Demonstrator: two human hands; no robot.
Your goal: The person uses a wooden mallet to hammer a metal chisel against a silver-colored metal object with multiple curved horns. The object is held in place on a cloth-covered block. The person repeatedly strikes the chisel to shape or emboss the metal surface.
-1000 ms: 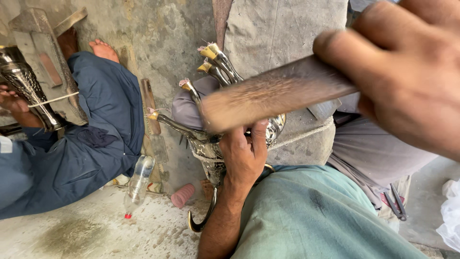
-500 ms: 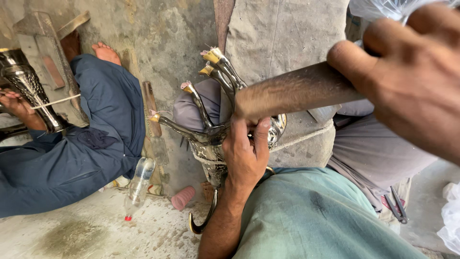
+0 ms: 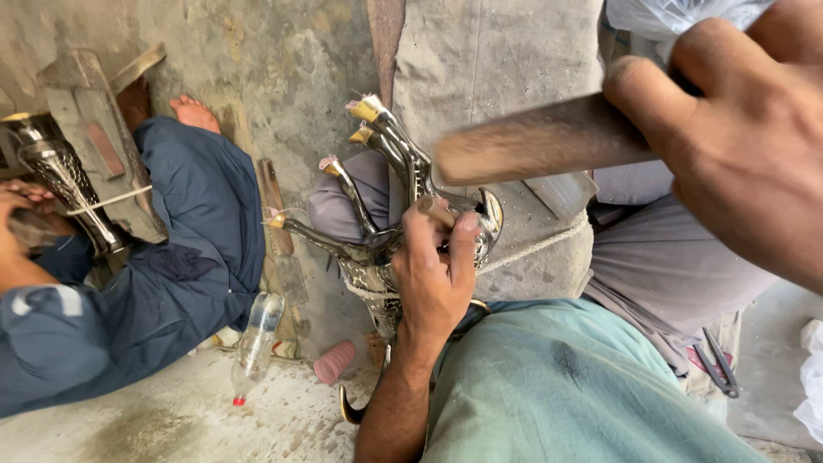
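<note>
Now the dark metal ornament (image 3: 377, 231), with its curved brass-tipped arms, sits against the grey stone block (image 3: 497, 77) above the person's green-clad knee, the left hand (image 3: 433, 274) wrapped tightly around its body. The wooden mallet (image 3: 540, 141), gripped firmly in the right hand (image 3: 737, 137), has swung up and rightward since a second ago, so another blow seems underway. Leftward, a co-worker in blue (image 3: 129, 300) holds a metal vase (image 3: 60, 180).

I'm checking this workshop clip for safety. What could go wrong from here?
1. The right hand swings a blurred wooden mallet close above the left hand, whose fingers grip the metal figure; a miss could strike them.
2. The figure's upturned legs look pointed; a slip might jab the hand.
3. A co-worker's leg lies close beside.
</note>
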